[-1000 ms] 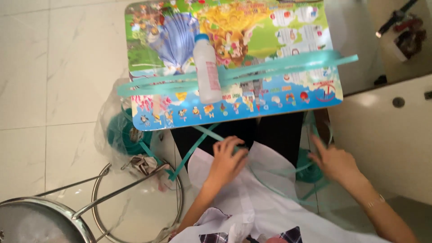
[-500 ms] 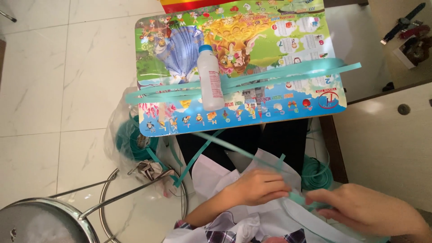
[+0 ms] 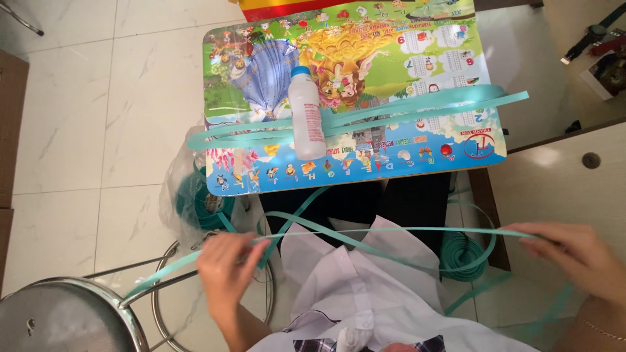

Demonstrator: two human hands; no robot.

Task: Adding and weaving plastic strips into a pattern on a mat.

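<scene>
My left hand (image 3: 225, 267) pinches a long teal plastic strip (image 3: 391, 229) near its left part, low in the view over my lap. My right hand (image 3: 574, 257) grips the same strip at the far right, so it runs stretched almost level between them. More teal strips (image 3: 365, 114) lie across a small colourful picture table (image 3: 430, 146) ahead of me. A white plastic bottle (image 3: 306, 120) with a blue cap lies on top of those strips.
A metal stool (image 3: 78, 313) stands at the lower left. A coil of dark teal strip in a clear bag (image 3: 199, 199) sits on the tiled floor left of the table; another coil (image 3: 460, 254) lies by my right knee. A pale cabinet (image 3: 567, 176) is on the right.
My hands were close together over my lap; they have spread apart, left hand going left and right hand far right, pulling the teal strip out straight between them.
</scene>
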